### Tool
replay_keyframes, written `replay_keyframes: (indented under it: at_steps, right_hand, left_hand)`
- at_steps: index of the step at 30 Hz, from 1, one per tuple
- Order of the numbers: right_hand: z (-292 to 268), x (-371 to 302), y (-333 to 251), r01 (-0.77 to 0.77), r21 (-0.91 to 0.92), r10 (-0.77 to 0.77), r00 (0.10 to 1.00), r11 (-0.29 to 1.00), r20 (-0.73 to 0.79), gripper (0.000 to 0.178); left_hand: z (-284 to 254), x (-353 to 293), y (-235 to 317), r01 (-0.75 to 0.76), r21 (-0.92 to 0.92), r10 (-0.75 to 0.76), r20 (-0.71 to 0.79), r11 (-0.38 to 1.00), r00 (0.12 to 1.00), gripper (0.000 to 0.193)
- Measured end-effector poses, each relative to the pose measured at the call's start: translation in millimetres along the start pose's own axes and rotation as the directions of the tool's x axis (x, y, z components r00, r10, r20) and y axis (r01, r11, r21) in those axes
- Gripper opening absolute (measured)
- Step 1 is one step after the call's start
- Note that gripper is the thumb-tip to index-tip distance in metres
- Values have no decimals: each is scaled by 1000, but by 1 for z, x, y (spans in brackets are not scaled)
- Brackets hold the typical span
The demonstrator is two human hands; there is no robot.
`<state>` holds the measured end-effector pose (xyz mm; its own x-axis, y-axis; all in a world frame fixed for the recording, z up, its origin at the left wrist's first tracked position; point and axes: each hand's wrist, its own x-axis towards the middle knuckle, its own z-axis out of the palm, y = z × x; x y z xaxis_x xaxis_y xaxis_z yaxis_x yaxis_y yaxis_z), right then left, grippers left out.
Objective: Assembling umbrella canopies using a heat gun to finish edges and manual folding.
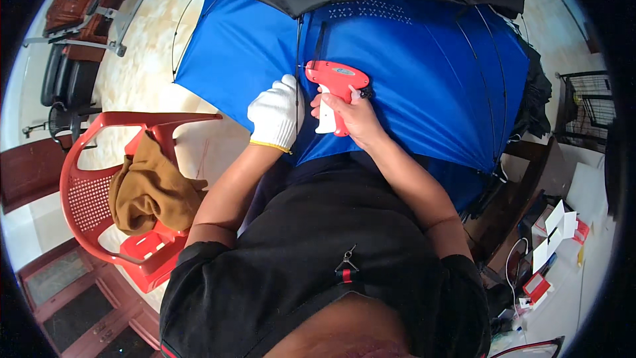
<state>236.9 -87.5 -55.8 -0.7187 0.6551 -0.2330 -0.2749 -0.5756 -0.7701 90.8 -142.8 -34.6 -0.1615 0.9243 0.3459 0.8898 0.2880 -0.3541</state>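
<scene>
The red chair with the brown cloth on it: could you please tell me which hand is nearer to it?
Left: the gloved left hand is to the right of the red chair; the right hand, holding a red tagging gun, is farther right.

Forearms (228,189) angle inward — gloved left hand (273,113) curled, its pinch hard to confirm — bare right hand (356,117) gripping firmly.

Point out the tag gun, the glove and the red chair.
Tag gun (336,74): head view, on its red upper body.
Glove (275,114): head view, on its white knitted back.
Red chair (90,200): head view, on its perforated backrest.
</scene>
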Motion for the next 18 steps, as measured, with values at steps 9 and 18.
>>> replay_keyframes:
  at_steps: [9,18]
  right_hand:
    - [1,4,6,-26,-7,25,999,1000,-25,30]
    - [3,6,12,0,-16,-1,1000,1000,-31,30]
  left_hand:
    - [4,-2,-3,-28,-36,27,-48,999,999,13]
    - [9,-3,-9,-22,-50,18,-74,998,997,14]
